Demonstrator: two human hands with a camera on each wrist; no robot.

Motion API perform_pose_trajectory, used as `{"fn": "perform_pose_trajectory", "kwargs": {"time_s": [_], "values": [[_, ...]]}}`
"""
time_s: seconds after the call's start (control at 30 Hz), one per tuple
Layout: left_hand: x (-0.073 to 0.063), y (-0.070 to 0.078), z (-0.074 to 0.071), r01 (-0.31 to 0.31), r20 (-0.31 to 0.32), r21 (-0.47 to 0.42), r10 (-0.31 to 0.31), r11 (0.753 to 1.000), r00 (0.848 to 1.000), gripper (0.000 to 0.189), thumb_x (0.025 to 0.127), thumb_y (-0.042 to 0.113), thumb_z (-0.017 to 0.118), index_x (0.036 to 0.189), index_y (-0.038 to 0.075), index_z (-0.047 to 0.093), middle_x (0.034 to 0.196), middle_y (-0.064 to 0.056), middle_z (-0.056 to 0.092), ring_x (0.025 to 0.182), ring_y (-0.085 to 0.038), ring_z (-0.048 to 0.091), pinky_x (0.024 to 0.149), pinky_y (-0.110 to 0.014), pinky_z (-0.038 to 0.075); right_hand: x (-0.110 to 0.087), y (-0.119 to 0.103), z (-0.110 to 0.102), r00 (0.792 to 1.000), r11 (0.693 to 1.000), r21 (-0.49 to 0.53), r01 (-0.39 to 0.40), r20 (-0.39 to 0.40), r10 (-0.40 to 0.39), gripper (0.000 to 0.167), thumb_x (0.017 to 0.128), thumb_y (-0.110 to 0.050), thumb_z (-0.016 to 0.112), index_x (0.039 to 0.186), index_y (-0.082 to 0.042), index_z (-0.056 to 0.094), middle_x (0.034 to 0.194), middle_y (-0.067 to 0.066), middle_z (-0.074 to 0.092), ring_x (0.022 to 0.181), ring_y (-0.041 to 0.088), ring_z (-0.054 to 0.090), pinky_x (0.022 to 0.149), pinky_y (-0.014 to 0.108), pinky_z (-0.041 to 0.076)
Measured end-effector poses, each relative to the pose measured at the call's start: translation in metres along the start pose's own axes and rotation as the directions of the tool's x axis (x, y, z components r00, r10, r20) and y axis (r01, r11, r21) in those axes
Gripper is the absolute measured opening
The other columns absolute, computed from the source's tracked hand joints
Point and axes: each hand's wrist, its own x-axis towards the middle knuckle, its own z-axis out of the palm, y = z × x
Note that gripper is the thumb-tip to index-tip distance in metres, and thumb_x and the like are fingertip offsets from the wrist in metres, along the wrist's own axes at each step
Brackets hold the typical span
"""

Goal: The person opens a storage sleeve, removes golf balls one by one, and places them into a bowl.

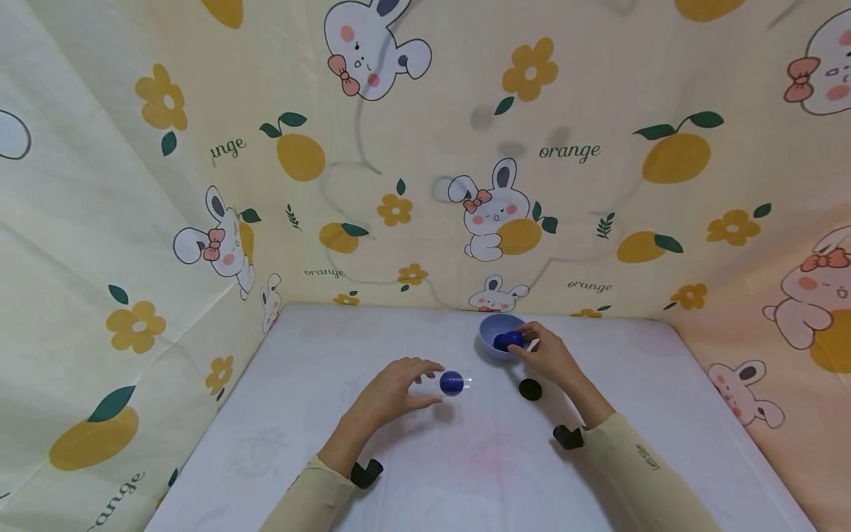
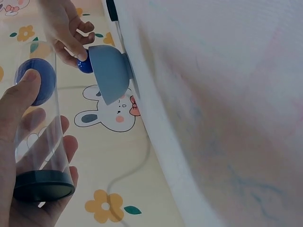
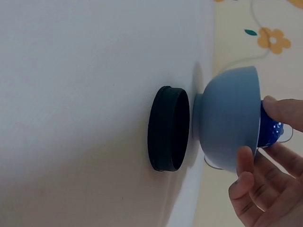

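Note:
My left hand (image 1: 392,391) grips a clear cylinder (image 2: 57,142) with a dark cap (image 2: 45,187) over one end. A blue ball (image 1: 451,383) sits inside the cylinder, near the end away from that cap; in the left wrist view my thumb overlaps it through the clear wall. My right hand (image 1: 550,356) is at the light blue bowl (image 3: 227,116), where thumb and fingers pinch a glossy blue ball (image 3: 270,127) at the rim. More dark blue (image 1: 499,343) shows inside the bowl beside that ball. The bowl stands upright on the table.
A round black lid (image 1: 530,389) lies on the white-covered table (image 1: 465,473), in front of the bowl and below my right wrist. Behind the table's far edge hangs a printed cloth (image 1: 425,244) with rabbits and oranges, which also closes in both sides.

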Motion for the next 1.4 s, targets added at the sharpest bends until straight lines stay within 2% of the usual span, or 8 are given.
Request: {"fn": "perform_pose_trajectory", "kwargs": {"time_s": [0.27, 0.67, 0.9, 1.07, 1.23, 1.4], "values": [[0.001, -0.001, 0.0, 0.012, 0.017, 0.002, -0.012, 1.0, 1.0, 0.053, 0.095, 0.041, 0.084, 0.141, 0.022, 0.067, 0.118, 0.005, 0.075, 0.102, -0.015, 0.069, 0.09, -0.031, 0.059, -0.001, 0.002, 0.0, 1.0, 1.0, -0.007, -0.009, 0.016, 0.01, 0.049, 0.1, -0.03, 0.079, 0.138, -0.005, 0.06, 0.125, 0.021, 0.072, 0.096, 0.029, 0.065, 0.077, 0.038, 0.052], [0.001, 0.0, 0.0, 0.021, 0.029, 0.001, -0.021, 1.0, 0.999, 0.053, 0.095, 0.04, 0.085, 0.141, 0.021, 0.067, 0.119, 0.004, 0.075, 0.102, -0.016, 0.07, 0.09, -0.031, 0.059, 0.0, 0.002, -0.002, 0.999, 0.999, -0.022, 0.031, 0.011, -0.031, 0.045, 0.1, -0.023, 0.078, 0.137, -0.002, 0.062, 0.126, 0.018, 0.071, 0.095, 0.027, 0.064, 0.077, 0.037, 0.051], [0.002, -0.001, 0.001, 0.021, 0.027, 0.013, -0.021, 1.0, 0.999, 0.053, 0.095, 0.041, 0.084, 0.141, 0.022, 0.067, 0.118, 0.005, 0.075, 0.101, -0.012, 0.068, 0.09, -0.031, 0.059, -0.002, 0.001, -0.003, 1.0, 0.999, -0.04, 0.011, 0.003, -0.011, 0.044, 0.1, -0.023, 0.078, 0.137, -0.004, 0.062, 0.128, 0.017, 0.068, 0.095, 0.027, 0.061, 0.077, 0.036, 0.051], [0.002, -0.001, 0.001, 0.029, 0.031, 0.019, -0.03, 0.999, 0.999, 0.053, 0.095, 0.041, 0.084, 0.141, 0.023, 0.067, 0.119, 0.005, 0.074, 0.101, -0.011, 0.067, 0.09, -0.031, 0.058, -0.007, -0.005, -0.002, 0.999, 0.999, -0.021, 0.047, -0.016, -0.047, 0.041, 0.1, -0.02, 0.078, 0.135, -0.005, 0.064, 0.129, 0.017, 0.068, 0.094, 0.025, 0.061, 0.073, 0.033, 0.052], [0.002, -0.001, 0.001, 0.021, 0.018, 0.009, -0.022, 1.0, 1.0, 0.052, 0.094, 0.039, 0.085, 0.14, 0.022, 0.068, 0.118, 0.005, 0.074, 0.101, -0.013, 0.068, 0.089, -0.031, 0.059, -0.018, -0.016, 0.001, 0.993, 0.993, 0.033, 0.116, -0.031, -0.115, 0.037, 0.1, -0.015, 0.078, 0.133, -0.003, 0.065, 0.125, 0.017, 0.069, 0.092, 0.024, 0.062, 0.069, 0.03, 0.052], [0.0, -0.003, 0.003, 0.017, 0.027, -0.015, -0.016, 1.0, 0.999, 0.052, 0.095, 0.038, 0.085, 0.141, 0.021, 0.067, 0.12, 0.0, 0.075, 0.103, -0.018, 0.07, 0.089, -0.031, 0.059, -0.031, -0.024, 0.008, 0.987, 0.985, 0.058, 0.163, -0.001, -0.163, 0.034, 0.101, -0.016, 0.078, 0.131, -0.004, 0.067, 0.12, 0.013, 0.071, 0.091, 0.021, 0.062, 0.067, 0.029, 0.052]]}}
